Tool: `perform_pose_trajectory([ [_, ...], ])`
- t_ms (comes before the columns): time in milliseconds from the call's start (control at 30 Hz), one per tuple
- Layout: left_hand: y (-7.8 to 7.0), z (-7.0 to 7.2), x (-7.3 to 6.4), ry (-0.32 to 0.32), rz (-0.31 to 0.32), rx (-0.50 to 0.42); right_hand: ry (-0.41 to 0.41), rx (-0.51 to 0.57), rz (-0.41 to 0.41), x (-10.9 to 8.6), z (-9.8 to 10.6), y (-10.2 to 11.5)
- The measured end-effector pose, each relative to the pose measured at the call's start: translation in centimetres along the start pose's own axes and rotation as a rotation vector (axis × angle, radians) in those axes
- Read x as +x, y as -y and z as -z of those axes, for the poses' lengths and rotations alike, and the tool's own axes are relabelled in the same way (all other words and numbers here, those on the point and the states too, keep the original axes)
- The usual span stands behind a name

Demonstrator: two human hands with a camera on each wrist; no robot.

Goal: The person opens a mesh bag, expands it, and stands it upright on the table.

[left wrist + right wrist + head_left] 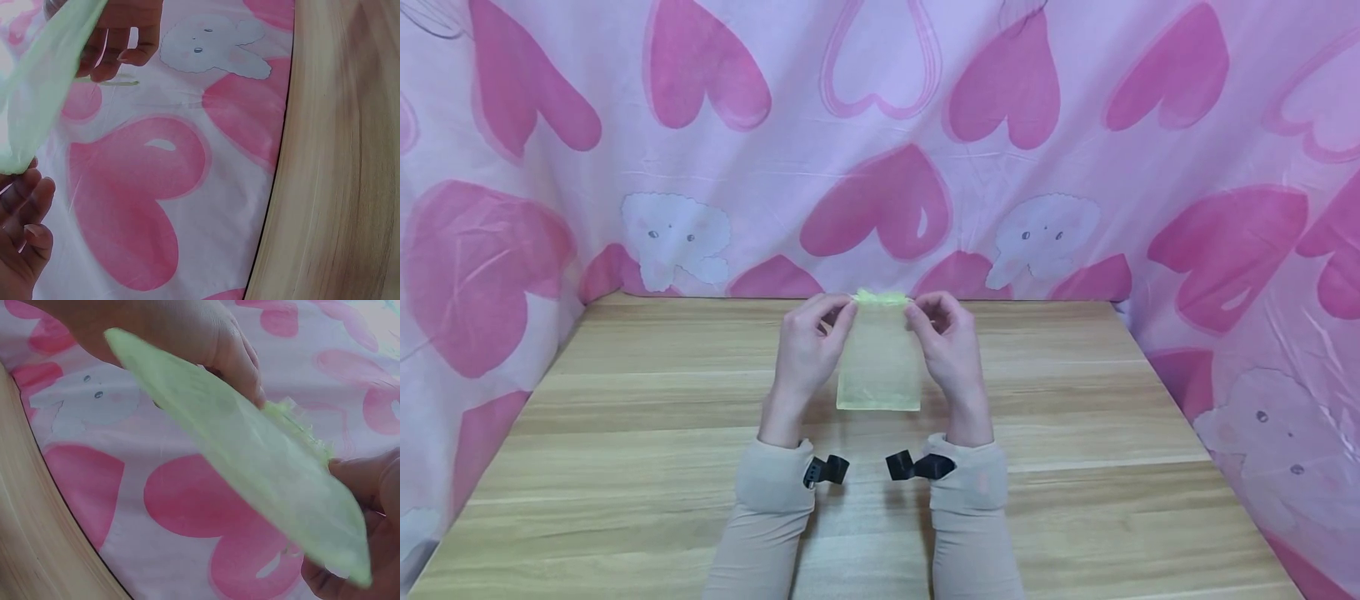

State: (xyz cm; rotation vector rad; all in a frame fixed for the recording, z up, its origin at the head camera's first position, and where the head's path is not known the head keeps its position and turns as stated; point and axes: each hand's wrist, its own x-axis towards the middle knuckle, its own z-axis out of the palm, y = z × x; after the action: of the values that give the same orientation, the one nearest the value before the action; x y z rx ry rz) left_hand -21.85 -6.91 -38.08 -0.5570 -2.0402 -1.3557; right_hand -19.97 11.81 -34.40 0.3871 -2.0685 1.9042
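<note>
A pale yellow-green sheer drawstring pouch (878,358) hangs between the two hands, its gathered, ruffled mouth at the top and its straight bottom edge below. At the upper left corner, my left hand (808,342) pinches the pouch between thumb and forefinger. My right hand (951,337) pinches the opposite upper corner the same way. From the right wrist view the pouch (250,462) looks flat and slanted, with the fingers right at its gathered end. Only part of the pouch (47,81) shows in the left wrist view.
A wood-grain table (625,467) lies under the forearms. Behind it and along both sides hangs a pink curtain (790,167) printed with hearts and white animal faces. Black straps (917,465) sit at the sleeve cuffs.
</note>
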Motion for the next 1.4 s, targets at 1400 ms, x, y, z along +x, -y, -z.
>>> perform_pose_trajectory([
  [1400,-0.3,-1.2,-0.3,0.128,0.052,-0.150,0.001,-0.171,0.179,-0.1,1.7,-0.5],
])
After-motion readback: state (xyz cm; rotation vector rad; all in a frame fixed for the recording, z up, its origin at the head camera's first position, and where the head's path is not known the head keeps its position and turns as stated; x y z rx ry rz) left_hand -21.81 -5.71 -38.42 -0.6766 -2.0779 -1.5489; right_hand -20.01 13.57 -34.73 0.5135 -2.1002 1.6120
